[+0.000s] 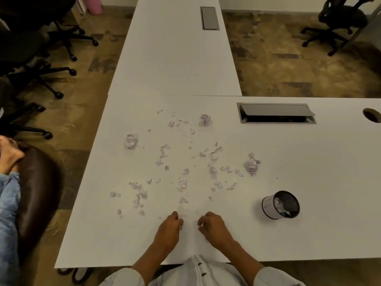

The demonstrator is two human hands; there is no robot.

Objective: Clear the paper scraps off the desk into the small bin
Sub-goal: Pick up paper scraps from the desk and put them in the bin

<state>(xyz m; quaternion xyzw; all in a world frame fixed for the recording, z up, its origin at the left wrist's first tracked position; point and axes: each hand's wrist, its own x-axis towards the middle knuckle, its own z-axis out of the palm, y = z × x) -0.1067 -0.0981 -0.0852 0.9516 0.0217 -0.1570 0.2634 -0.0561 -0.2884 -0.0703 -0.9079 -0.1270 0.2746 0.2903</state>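
Observation:
Several small pale paper scraps (182, 183) lie scattered over the white desk (309, 240), with three crumpled balls among them: one at the left (131, 141), one at the back (205, 120), one at the right (251, 164). The small black mesh bin (281, 204) stands to the right, tilted toward me, with some paper inside. My left hand (169, 228) and my right hand (212, 225) rest side by side near the front edge, fingers curled. Tiny bits of paper show at the fingertips of both; whether either hand grips them is unclear.
A cable hatch (276, 113) with its lid ajar and a round grommet hole (372, 114) sit at the back right. A second desk (175, 48) extends away. Office chairs (31, 58) stand at the left, and another person's sleeve (9, 213) by a brown chair (39, 193).

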